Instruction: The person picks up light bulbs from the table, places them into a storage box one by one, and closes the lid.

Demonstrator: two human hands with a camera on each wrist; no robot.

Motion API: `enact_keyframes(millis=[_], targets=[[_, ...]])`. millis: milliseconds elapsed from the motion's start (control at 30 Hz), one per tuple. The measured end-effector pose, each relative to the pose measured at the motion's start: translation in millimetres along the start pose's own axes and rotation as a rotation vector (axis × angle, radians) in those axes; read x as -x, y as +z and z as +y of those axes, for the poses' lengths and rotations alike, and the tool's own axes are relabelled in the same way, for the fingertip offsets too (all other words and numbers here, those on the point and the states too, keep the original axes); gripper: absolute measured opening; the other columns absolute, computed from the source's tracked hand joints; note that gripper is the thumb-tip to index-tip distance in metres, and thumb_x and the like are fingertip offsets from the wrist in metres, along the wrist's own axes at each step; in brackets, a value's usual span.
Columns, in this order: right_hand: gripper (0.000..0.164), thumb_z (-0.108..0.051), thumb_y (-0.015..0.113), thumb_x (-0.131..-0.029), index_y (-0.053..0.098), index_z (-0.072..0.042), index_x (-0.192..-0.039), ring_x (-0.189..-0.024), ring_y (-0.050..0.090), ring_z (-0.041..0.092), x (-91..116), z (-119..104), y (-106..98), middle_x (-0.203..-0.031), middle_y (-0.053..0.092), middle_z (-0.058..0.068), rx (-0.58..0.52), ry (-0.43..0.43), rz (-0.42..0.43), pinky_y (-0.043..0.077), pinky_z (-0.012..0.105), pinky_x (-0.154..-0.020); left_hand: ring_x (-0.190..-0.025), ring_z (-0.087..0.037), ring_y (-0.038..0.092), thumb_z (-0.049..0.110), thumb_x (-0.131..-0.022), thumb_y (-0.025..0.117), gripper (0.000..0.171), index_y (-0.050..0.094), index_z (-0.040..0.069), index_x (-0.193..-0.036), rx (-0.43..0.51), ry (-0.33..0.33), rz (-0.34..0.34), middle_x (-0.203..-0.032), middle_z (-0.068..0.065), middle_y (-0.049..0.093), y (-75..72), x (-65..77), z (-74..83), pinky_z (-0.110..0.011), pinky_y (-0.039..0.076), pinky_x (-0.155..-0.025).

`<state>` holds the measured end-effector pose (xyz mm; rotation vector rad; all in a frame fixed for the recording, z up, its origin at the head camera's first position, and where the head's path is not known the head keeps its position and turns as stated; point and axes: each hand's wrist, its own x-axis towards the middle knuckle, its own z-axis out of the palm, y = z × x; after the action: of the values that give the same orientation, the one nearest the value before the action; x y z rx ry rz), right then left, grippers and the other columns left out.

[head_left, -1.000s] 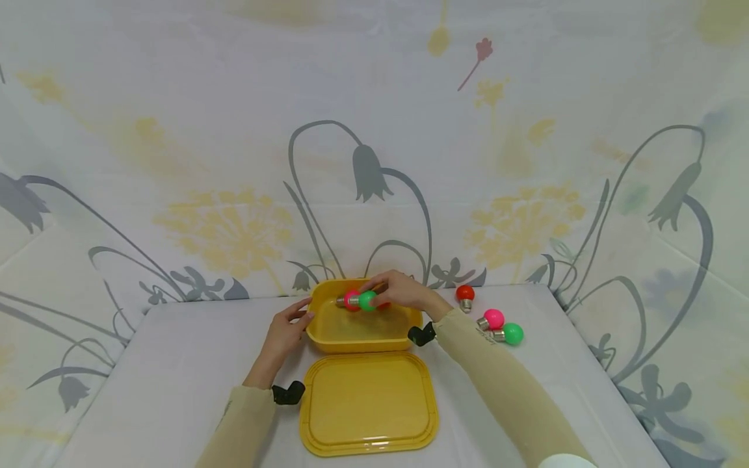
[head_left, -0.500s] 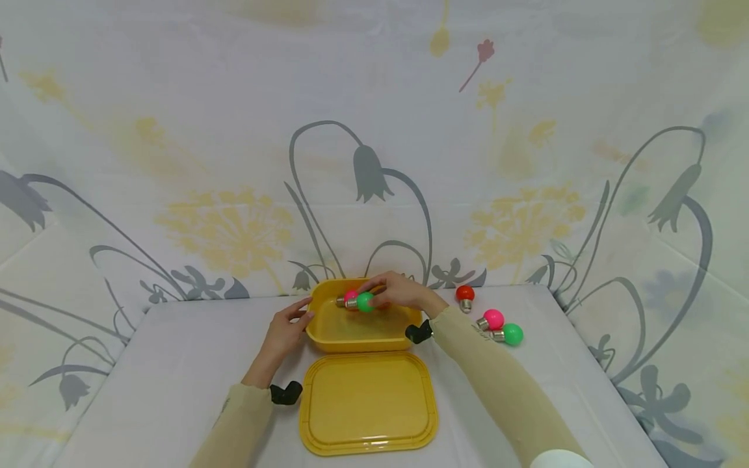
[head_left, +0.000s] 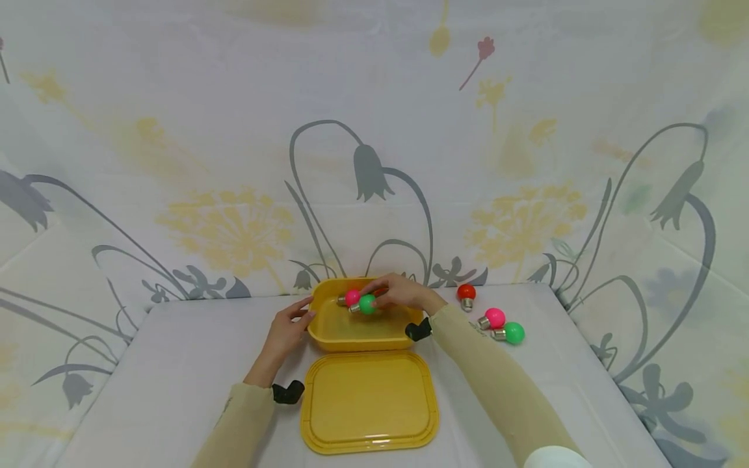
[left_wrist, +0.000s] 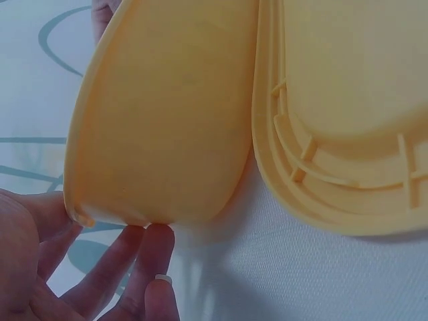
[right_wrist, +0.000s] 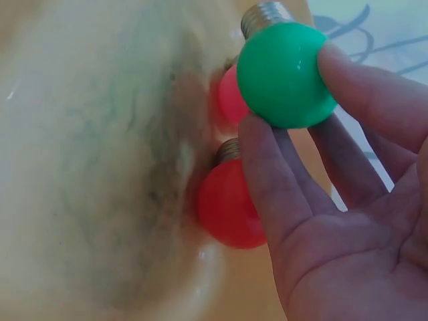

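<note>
Beyond the yellow plastic lid (head_left: 370, 403), the left hand (head_left: 285, 330), fingers spread, touches the yellow plastic box (head_left: 363, 345) at its left end; the right hand (head_left: 399, 290) pinches a green light bulb (head_left: 367, 304) over it; white tabletop (head_left: 193, 364), flower-printed fabric (head_left: 374, 84) behind

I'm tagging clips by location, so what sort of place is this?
Perhaps a staged tabletop recording spot, though the wider room isn't visible: a white-covered table, a flower-printed backdrop behind it, and a yellow box with loose bulbs beside it.
</note>
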<state>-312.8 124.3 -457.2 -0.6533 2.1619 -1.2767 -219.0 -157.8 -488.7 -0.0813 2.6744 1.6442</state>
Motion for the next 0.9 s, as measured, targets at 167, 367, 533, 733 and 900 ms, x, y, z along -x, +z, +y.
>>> enact_keyframes(millis=[167, 367, 533, 733, 900], targets=[[0.031, -0.013, 0.069, -0.094, 0.069, -0.009, -0.125, -0.108, 0.057, 0.022, -1.0, 7.1, -0.2, -0.129, 0.061, 0.005, -0.014, 0.002, -0.022, 0.049, 0.034, -0.095, -0.092, -0.029, 0.067, 0.017, -0.1, 0.061, 0.044, 0.055, 0.009, -0.143, -0.004, -0.001, 0.009, -0.124, -0.025, 0.062, 1.1, -0.7, -1.8, -0.035, 0.054, -0.078], [0.033, -0.014, 0.069, -0.094, 0.068, -0.008, -0.127, -0.105, 0.06, 0.021, -1.7, 15.9, -2.5, -0.128, 0.063, 0.006, -0.085, 0.007, -0.03, 0.048, 0.035, -0.097, -0.094, -0.03, 0.067, 0.016, -0.1, 0.061, 0.044, 0.056, 0.009, -0.143, 0.011, 0.011, 0.009, -0.124, -0.026, 0.062, 1.5, -1.7, -2.7, -0.037, 0.055, -0.08], [0.034, -0.011, 0.069, -0.094, 0.068, -0.007, -0.128, -0.103, 0.063, 0.021, 0.5, 17.4, -3.4, -0.128, 0.064, 0.007, -0.144, 0.006, -0.034, 0.049, 0.038, -0.097, -0.096, -0.03, 0.066, 0.017, -0.1, 0.062, 0.044, 0.056, 0.01, -0.143, 0.01, 0.009, 0.01, -0.124, -0.025, 0.062, 1.8, -2.6, -3.1, -0.037, 0.055, -0.082], [0.033, -0.007, 0.07, -0.092, 0.069, -0.005, -0.125, -0.099, 0.066, 0.023, 2.0, 18.3, -1.9, -0.122, 0.068, 0.009, -0.191, 0.019, -0.031, 0.052, 0.035, -0.091, -0.092, -0.027, 0.067, 0.02, -0.1, 0.062, 0.044, 0.056, 0.012, -0.143, 0.01, 0.001, 0.003, -0.124, -0.023, 0.063, 1.3, -2.9, -3.5, -0.034, 0.054, -0.078], [0.033, -0.006, 0.072, -0.09, 0.07, -0.003, -0.123, -0.099, 0.066, 0.021, 1.9, 18.1, 1.2, -0.118, 0.069, 0.009, -0.183, 0.021, -0.042, 0.053, 0.034, -0.09, -0.086, -0.024, 0.067, 0.021, -0.101, 0.061, 0.044, 0.055, 0.014, -0.144, 0.014, -0.013, -0.003, -0.125, -0.023, 0.062, 0.1, -2.6, -5.2, -0.031, 0.052, -0.072]])
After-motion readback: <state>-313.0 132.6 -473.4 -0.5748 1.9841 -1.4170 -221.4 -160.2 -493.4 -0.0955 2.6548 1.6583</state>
